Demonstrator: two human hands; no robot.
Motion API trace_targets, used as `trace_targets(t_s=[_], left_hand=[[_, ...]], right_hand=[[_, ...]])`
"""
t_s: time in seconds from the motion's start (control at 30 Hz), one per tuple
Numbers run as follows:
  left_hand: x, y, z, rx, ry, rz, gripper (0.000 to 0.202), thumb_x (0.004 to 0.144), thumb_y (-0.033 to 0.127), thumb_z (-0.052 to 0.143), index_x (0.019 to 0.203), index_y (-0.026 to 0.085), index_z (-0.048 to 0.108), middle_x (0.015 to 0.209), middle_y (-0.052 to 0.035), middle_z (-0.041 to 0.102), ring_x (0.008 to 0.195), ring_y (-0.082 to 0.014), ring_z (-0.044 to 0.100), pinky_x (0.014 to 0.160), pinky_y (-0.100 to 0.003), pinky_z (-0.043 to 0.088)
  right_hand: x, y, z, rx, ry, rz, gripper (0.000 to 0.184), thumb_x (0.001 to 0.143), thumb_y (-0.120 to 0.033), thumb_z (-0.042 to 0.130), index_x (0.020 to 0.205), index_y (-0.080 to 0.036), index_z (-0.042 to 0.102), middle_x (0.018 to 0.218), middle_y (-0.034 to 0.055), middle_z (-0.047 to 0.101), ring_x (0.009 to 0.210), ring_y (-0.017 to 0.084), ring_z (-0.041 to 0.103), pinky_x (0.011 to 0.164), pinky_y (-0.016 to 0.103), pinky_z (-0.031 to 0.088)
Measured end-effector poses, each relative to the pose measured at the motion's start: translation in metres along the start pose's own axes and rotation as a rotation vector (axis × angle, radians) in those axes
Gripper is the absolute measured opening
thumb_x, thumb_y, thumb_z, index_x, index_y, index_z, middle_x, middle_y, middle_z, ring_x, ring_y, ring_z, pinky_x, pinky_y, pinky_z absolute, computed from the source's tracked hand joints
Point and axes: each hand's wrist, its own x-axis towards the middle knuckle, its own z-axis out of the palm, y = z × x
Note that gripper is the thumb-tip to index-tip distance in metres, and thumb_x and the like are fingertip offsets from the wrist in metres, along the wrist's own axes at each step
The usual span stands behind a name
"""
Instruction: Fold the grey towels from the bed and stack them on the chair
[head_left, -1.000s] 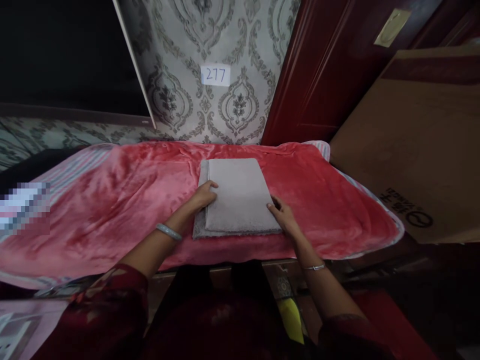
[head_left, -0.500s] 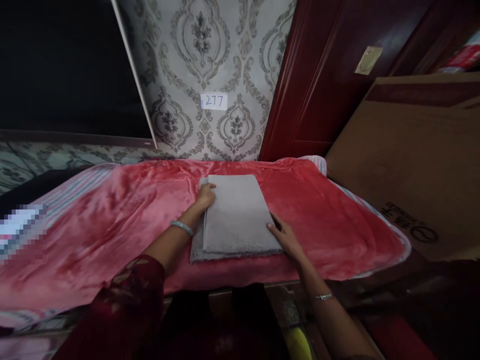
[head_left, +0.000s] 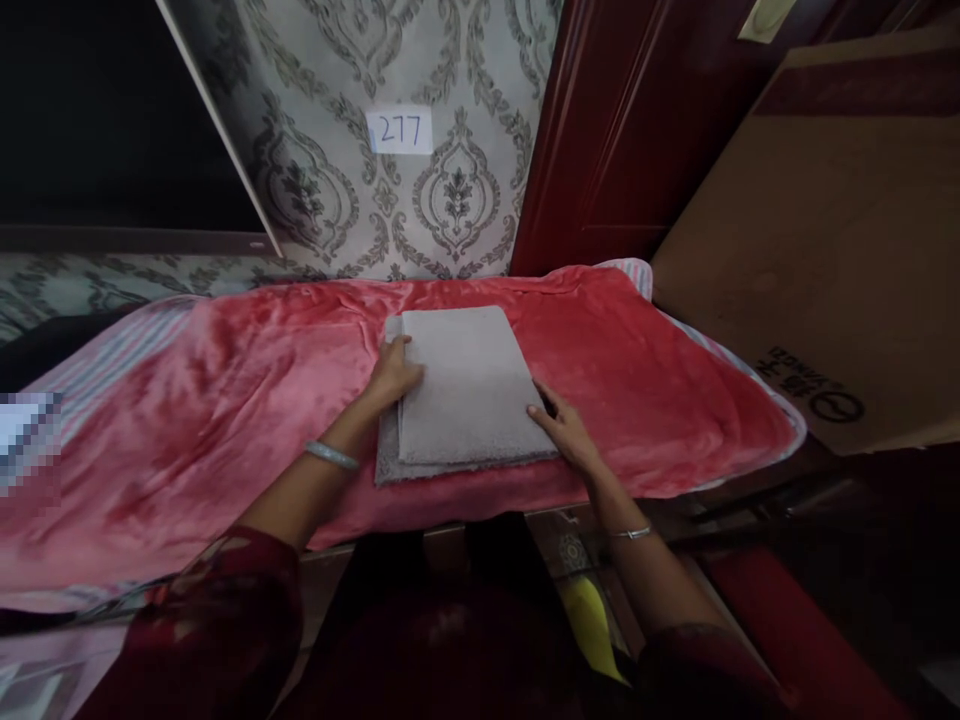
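In the head view, a folded, rectangular grey plush cloth (head_left: 469, 390) is lying on a rumpled red plush blanket (head_left: 637, 390). Your left hand (head_left: 394, 374) is touching the cloth's left side, your right hand (head_left: 568, 430) its right edge; whether either is gripping, I cannot tell.

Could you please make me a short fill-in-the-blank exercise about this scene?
1. Between the left hand and the right hand, a folded cloth of ____ color lies on the red blanket.
2. The white label on the patterned wall bears the number ____.
3. The cardboard box stands toward the ____ side of the picture.
4. Across the person's wrists, ____ bracelets are visible in all.

Missing words: gray; 277; right; two.
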Motion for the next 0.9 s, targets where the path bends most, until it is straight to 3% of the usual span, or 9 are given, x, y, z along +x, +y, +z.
trace_targets(t_s=[0.13,0.3,0.4,0.47,0.57,0.63,0.77,0.9], left_hand=[[-0.032,0.0,0.004,0.157,-0.039,0.077,0.078,0.072,0.005,0.057,0.148,0.02,0.047,0.135,-0.015,0.049,0.12,-0.0317,0.06,0.107,-0.042,0.047],[-0.041,0.01,-0.003,0.356,-0.027,0.073,0.073,0.078,0.008,0.054,0.15,0.019,0.045,0.144,-0.0178,0.046,0.121,-0.0339,0.062,0.104,-0.044,0.052],[-0.046,0.018,-0.006,0.513,0.038,0.267,0.066,0.086,0.017,0.054,0.15,0.016,0.043,0.162,-0.0197,0.031,0.14,-0.0357,0.049,0.112,-0.047,0.046],[-0.055,0.022,-0.001,0.575,-0.061,0.467,0.06,0.092,0.027,0.052,0.15,0.014,0.044,0.167,-0.0191,0.027,0.151,-0.0338,0.035,0.121,-0.048,0.037],[-0.074,0.022,0.016,0.616,-0.325,0.642,0.062,0.097,0.045,0.049,0.153,0.018,0.043,0.167,-0.0157,0.03,0.156,-0.0313,0.025,0.126,-0.053,0.024],[-0.085,0.017,0.028,0.625,-0.399,0.654,0.065,0.099,0.05,0.043,0.157,0.019,0.038,0.168,-0.0151,0.029,0.157,-0.0308,0.022,0.127,-0.057,0.019],[-0.093,0.006,0.038,0.609,-0.371,0.64,0.068,0.102,0.052,0.036,0.159,0.015,0.033,0.167,-0.0172,0.03,0.157,-0.0291,0.021,0.128,-0.056,0.016],[-0.096,0.002,0.037,0.589,-0.314,0.628,0.068,0.101,0.052,0.039,0.157,0.013,0.037,0.165,-0.0182,0.033,0.156,-0.0293,0.024,0.128,-0.054,0.019]], right_hand=[[0.0,-0.001,0.001,-0.005,-0.002,-0.005,0.075,0.081,-0.062,0.067,0.143,-0.021,0.06,0.145,0.0106,0.061,0.138,0.029,0.053,0.122,0.049,0.033],[-0.001,-0.001,-0.003,-0.01,-0.031,-0.033,0.073,0.082,-0.06,0.065,0.143,-0.019,0.06,0.142,0.0113,0.063,0.133,0.029,0.057,0.118,0.049,0.038],[0.011,-0.009,-0.009,-0.147,-0.013,-0.076,0.067,0.086,-0.059,0.061,0.139,-0.017,0.063,0.138,0.0142,0.065,0.13,0.031,0.059,0.115,0.054,0.042],[0.025,-0.021,-0.008,-0.288,-0.01,-0.173,0.061,0.091,-0.055,0.055,0.139,-0.019,0.063,0.141,0.0147,0.064,0.135,0.031,0.055,0.117,0.055,0.039],[0.045,-0.043,0.008,-0.47,-0.132,-0.326,0.058,0.099,-0.046,0.044,0.15,-0.021,0.054,0.155,0.0116,0.05,0.148,0.027,0.041,0.123,0.052,0.031],[0.05,-0.054,0.025,-0.598,-0.272,-0.362,0.059,0.101,-0.043,0.04,0.156,-0.023,0.045,0.163,0.0094,0.039,0.153,0.027,0.031,0.124,0.054,0.027],[0.041,-0.056,0.049,-0.824,-0.52,-0.341,0.06,0.104,-0.044,0.034,0.162,-0.026,0.033,0.169,0.0066,0.025,0.158,0.026,0.018,0.125,0.057,0.02],[0.034,-0.055,0.047,-0.888,-0.562,-0.329,0.061,0.106,-0.046,0.029,0.164,-0.028,0.026,0.17,0.0063,0.019,0.158,0.025,0.014,0.125,0.058,0.02]])
